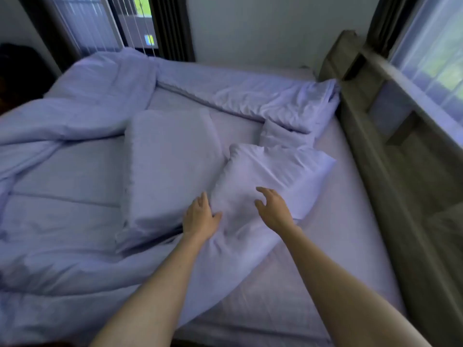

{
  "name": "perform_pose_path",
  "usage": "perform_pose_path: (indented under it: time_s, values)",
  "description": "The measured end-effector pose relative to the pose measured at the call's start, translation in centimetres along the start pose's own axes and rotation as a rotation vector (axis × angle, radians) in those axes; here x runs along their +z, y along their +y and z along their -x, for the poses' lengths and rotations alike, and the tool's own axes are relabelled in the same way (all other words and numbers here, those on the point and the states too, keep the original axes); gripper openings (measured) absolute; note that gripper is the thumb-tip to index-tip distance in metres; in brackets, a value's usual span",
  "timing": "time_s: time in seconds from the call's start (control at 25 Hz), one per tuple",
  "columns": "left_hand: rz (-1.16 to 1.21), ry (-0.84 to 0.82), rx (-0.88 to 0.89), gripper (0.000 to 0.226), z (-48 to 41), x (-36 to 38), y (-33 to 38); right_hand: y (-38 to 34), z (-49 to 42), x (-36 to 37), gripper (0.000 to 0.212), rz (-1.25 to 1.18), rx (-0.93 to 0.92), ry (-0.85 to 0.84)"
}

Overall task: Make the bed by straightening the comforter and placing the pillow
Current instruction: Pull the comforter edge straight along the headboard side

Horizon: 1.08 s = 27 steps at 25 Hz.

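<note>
A: While both arms reach over the bed, the left hand [200, 217] rests on the near pillow [265, 176] at its left edge, fingers mostly straight and together, thumb pressed into the fabric; no real grip visible. The right hand [274, 209] hovers just above the same pillow w/ fingers spread and loosely bent, holding nothing.

B: Why there, d'you think?

A: Prob. lining up to lift the pillow from both sides, since it lies crooked mid-mattress, well away from the headboard [390, 156] on the right. That's a guess, not a fact.

B: And the other bedding?

A: A second pillow [170, 161] lies just left of the first, edges touching or close to it. The comforter [75, 116] sits bunched along the left and far sides, one corner folded under the near pillow, so the sheet [325, 259] is bare in the middle. Looks like the pillows need shifting before the cover can be pulled flat.

B: Anything you can't make out?

A: Plenty. Left fingertips sink into the fabric, so whether they pinch cloth is unclear. The bed's near edge is cut off at the bottom; the headboard blurs. Behind, blinds [100, 23] and a window [431, 51], detail too soft to read.
</note>
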<state>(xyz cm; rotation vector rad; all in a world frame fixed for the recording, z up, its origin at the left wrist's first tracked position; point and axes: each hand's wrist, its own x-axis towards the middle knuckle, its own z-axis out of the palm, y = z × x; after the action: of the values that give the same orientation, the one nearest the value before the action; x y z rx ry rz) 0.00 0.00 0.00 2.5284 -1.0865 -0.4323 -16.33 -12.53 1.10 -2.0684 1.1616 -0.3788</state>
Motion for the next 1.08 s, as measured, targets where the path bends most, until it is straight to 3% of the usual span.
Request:
perform_pose_path:
  time_s: [0.08,0.2,0.4,0.48,0.56,0.68,0.8,0.88,0.96,1.08]
  values:
    - [0.161,-0.133,-0.102,0.099,0.4,1.1,-1.5,0.8,0.3,1.3,0.053,0.14,-0.016,-0.094]
    - [0.23,-0.212,-0.023,0.103,1.7,2.9,-2.9,2.7,0.9,3.0,0.056,0.214,0.0,-0.197]
    - [0.194,-0.313,0.244,0.069,5.7,4.8,-1.1,2.9,0.7,2.3,0.047,-0.039,0.144,-0.016]
    - [0.079,-0.354,0.447,0.051,8.1,5.9,0.1,2.4,1.0,1.3,0.061,-0.23,0.179,0.101]
    - [0.035,-0.366,0.644,0.042,10.5,6.9,1.5,1.8,1.1,0.0,0.085,-0.276,0.12,0.15]
    - [-0.064,-0.447,0.999,0.049,13.2,9.8,3.0,1.6,1.3,-1.0,0.106,0.057,0.085,0.067]
    - [-0.349,-0.528,1.223,0.066,15.1,12.6,2.8,3.1,2.5,-0.6,0.111,0.389,0.225,-0.022]
    - [-0.409,-0.488,1.301,0.064,14.9,13.0,2.4,5.1,3.8,-0.5,0.097,0.485,0.32,-0.033]
    - [-0.257,-0.386,1.379,0.052,13.6,12.7,2.3,7.2,5.0,-1.2,0.065,0.471,0.368,-0.02]
    - [-0.136,0.063,1.37,0.031,9.8,11.1,2.0,9.5,6.0,-3.3,0.037,0.273,0.426,0.079]
